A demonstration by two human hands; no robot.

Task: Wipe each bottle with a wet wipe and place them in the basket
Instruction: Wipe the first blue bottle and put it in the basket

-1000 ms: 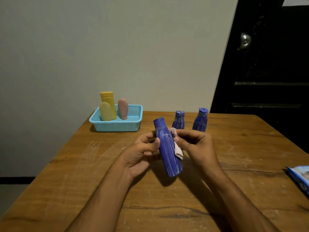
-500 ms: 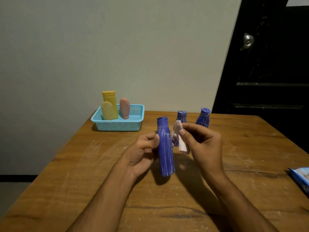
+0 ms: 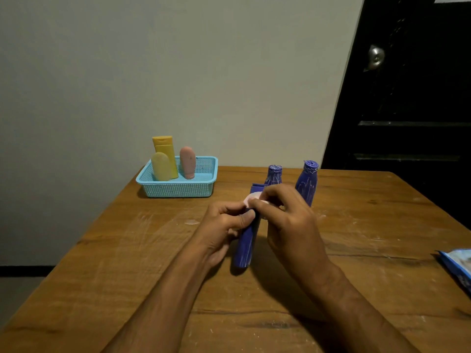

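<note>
My left hand (image 3: 224, 226) grips a blue bottle (image 3: 246, 247) around its middle, holding it upright just above the wooden table (image 3: 127, 263). My right hand (image 3: 285, 220) pinches a pale wet wipe (image 3: 252, 198) against the bottle's neck near the cap. Two more blue bottles (image 3: 274, 174) (image 3: 308, 182) stand behind my hands. A light blue basket (image 3: 178, 188) sits at the back left with two yellow bottles (image 3: 165, 155) (image 3: 160, 166) and a pink bottle (image 3: 188, 162) standing in it.
A blue wipes pack (image 3: 458, 266) lies at the table's right edge. A pale wall stands behind the table, and a dark door (image 3: 407, 85) with a metal knob is at the back right.
My right hand brought the wipe from beside the bottle onto its neck. The bottle went from tilted to upright and sank slightly toward the table.
</note>
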